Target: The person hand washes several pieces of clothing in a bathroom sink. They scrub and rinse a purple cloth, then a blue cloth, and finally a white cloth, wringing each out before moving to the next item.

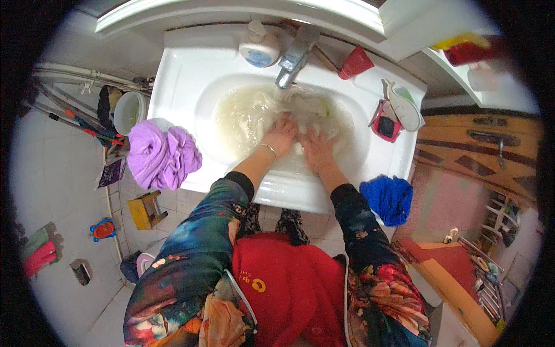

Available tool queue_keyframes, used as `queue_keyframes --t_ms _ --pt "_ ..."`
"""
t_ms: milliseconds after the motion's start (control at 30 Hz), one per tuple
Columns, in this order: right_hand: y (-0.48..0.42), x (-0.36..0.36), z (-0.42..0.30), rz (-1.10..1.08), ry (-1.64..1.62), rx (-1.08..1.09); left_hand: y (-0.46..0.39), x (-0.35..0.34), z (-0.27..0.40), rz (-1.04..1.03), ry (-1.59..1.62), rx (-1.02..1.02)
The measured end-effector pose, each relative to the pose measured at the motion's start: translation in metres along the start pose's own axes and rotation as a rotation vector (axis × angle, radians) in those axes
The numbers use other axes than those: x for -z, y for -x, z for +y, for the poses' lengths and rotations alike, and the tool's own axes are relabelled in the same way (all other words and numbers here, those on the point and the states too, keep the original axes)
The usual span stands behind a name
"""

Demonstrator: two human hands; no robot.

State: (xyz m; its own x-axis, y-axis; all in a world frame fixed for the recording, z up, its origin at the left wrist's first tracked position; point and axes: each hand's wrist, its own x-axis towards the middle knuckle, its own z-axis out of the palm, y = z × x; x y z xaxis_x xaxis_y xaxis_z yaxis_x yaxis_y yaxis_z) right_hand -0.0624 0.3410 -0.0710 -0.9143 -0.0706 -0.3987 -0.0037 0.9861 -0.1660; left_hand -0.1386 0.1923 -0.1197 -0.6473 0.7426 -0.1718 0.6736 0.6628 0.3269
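Observation:
A white washbasin (175,73) holds cloudy, yellowish water with pale cloth (312,103) lying in it beneath the metal faucet (293,63). My left hand (282,135), with a bracelet at the wrist, is partly in the water, its fingers spread over the cloth. Close beside it, my right hand (318,145) also presses on the submerged cloth; the water blurs its fingertips. Whether either hand grips the fabric is unclear. Bunched purple cloth (162,154) rests on the basin's left corner, and bunched blue cloth (386,199) on the right front corner.
Behind the bowl stand a white pump bottle (259,47) and a red cone-shaped tube (356,63). A brush (404,106) and a pink-framed item (385,123) lie on the right ledge. At the left are a white bucket (130,112) and a yellow stool (145,211) on the floor.

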Motion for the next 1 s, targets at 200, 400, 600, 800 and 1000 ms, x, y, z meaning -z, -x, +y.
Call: queue_keyframes --t_ms 200,400,600,800,1000 --pt "-0.045 -0.058 0.027 -0.108 0.157 -0.053 -0.020 0.009 0.014 -0.033 0.227 0.344" --pt "-0.029 -0.022 0.013 -0.004 -0.060 0.092 -0.017 -0.099 -0.033 0.140 -0.096 0.033" --pt "-0.018 0.057 0.054 0.174 -0.879 0.156 -0.001 0.084 0.014 0.007 0.959 0.161" --pt "0.041 0.253 -0.013 0.347 -0.732 0.530 0.009 0.203 0.066 0.575 1.151 -0.227" --pt "0.057 0.273 0.009 0.238 -0.728 0.221 0.037 0.247 0.022 0.251 1.242 0.031"
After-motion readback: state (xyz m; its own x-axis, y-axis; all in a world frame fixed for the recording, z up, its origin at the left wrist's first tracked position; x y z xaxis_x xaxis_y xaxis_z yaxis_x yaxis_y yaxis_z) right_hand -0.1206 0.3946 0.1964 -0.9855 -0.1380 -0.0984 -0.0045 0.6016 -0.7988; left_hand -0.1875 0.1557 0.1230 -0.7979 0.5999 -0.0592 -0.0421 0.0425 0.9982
